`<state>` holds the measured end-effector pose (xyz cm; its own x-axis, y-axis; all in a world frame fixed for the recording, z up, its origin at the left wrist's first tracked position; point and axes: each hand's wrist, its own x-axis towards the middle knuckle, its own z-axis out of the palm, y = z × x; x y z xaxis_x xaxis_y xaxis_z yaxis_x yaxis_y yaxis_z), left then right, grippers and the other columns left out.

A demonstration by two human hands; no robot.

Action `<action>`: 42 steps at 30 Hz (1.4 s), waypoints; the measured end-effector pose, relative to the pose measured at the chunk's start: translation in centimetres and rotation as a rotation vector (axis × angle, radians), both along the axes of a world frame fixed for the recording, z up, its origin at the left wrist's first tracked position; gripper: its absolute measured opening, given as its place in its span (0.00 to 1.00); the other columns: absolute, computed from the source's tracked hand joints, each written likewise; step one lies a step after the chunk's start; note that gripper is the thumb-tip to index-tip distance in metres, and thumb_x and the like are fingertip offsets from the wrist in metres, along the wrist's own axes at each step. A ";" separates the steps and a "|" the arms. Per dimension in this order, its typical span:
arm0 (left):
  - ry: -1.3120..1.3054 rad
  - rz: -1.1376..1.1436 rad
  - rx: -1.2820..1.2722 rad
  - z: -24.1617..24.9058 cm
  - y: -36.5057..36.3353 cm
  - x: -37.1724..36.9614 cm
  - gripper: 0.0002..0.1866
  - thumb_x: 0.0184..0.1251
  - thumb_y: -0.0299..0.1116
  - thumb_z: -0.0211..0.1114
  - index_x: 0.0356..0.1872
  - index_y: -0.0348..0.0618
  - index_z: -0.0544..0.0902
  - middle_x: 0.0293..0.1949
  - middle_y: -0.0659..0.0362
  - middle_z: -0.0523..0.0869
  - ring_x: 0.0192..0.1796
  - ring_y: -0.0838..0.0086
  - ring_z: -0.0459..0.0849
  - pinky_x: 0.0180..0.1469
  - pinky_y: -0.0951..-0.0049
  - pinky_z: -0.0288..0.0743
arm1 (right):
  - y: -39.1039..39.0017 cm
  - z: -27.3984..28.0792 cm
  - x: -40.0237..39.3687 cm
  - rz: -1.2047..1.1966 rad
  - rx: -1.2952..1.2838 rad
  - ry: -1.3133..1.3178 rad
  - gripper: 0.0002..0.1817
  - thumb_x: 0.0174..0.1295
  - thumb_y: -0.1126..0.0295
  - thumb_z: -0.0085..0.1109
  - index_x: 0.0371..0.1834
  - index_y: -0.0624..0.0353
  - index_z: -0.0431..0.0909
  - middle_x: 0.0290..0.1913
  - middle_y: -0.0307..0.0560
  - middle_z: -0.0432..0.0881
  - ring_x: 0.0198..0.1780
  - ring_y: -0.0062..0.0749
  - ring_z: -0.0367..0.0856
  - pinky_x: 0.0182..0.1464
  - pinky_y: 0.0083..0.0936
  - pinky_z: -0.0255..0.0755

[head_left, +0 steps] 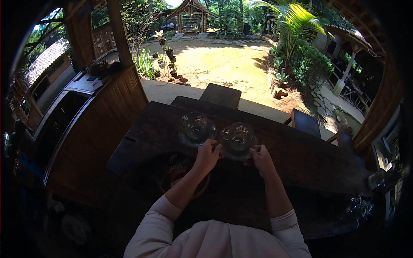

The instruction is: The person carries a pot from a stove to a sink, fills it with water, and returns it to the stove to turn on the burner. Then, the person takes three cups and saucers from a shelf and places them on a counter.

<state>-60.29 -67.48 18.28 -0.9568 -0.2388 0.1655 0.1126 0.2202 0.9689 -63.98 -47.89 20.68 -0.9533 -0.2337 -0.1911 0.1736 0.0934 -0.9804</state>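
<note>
A clear glass cup [238,134] stands on a glass saucer [235,155] over the dark wooden table [292,163]. My left hand [208,155] pinches the saucer's left edge, and my right hand [260,159] grips the opposite edge, fingers curled under the rim. The cup's handle points left. Just beyond my left hand, a second glass cup [195,124] sits on its own glass saucer [186,138]. Below my left forearm lies a round tray [161,175], partly covered by the arm and deep in shadow.
A dark stool [220,95] stands at the table's far side, and a chair [304,124] is to its right. A wooden counter [103,116] rises on the left. Glassware [360,207] is at the table's right end. Beyond lies a sunlit yard [211,62] with potted plants.
</note>
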 end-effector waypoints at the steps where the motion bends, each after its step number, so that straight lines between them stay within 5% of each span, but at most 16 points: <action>1: 0.003 0.005 -0.020 0.0 0.0 0.0 0.13 0.62 0.27 0.56 0.41 0.25 0.70 0.23 0.52 0.81 0.24 0.76 0.81 0.25 0.78 0.73 | 0.0 0.0 0.0 -0.002 0.001 0.001 0.10 0.63 0.72 0.44 0.41 0.67 0.58 0.30 0.55 0.76 0.25 0.32 0.79 0.26 0.23 0.78; 19: -0.040 0.012 -0.066 0.4 -0.2 -0.3 0.09 0.62 0.27 0.55 0.34 0.29 0.68 0.21 0.53 0.81 0.24 0.75 0.81 0.25 0.79 0.72 | -0.3 0.1 -0.3 0.014 0.062 -0.029 0.15 0.61 0.70 0.50 0.44 0.65 0.57 0.31 0.51 0.76 0.26 0.31 0.80 0.28 0.25 0.79; 30: -0.045 0.042 -0.141 0.7 -0.2 -0.3 0.09 0.62 0.27 0.54 0.34 0.29 0.68 0.21 0.53 0.80 0.22 0.73 0.81 0.24 0.76 0.72 | -1.0 0.3 -0.4 -0.043 0.327 0.082 0.18 0.59 0.70 0.50 0.47 0.67 0.58 0.23 0.49 0.76 0.16 0.25 0.73 0.17 0.20 0.66; 42: 0.007 0.072 -0.106 0.1 -0.2 -0.3 0.09 0.61 0.26 0.55 0.34 0.29 0.68 0.21 0.52 0.79 0.21 0.71 0.82 0.22 0.76 0.73 | -1.4 1.0 0.2 -0.070 0.367 0.087 0.17 0.58 0.69 0.51 0.45 0.66 0.59 0.22 0.49 0.76 0.16 0.26 0.74 0.16 0.21 0.66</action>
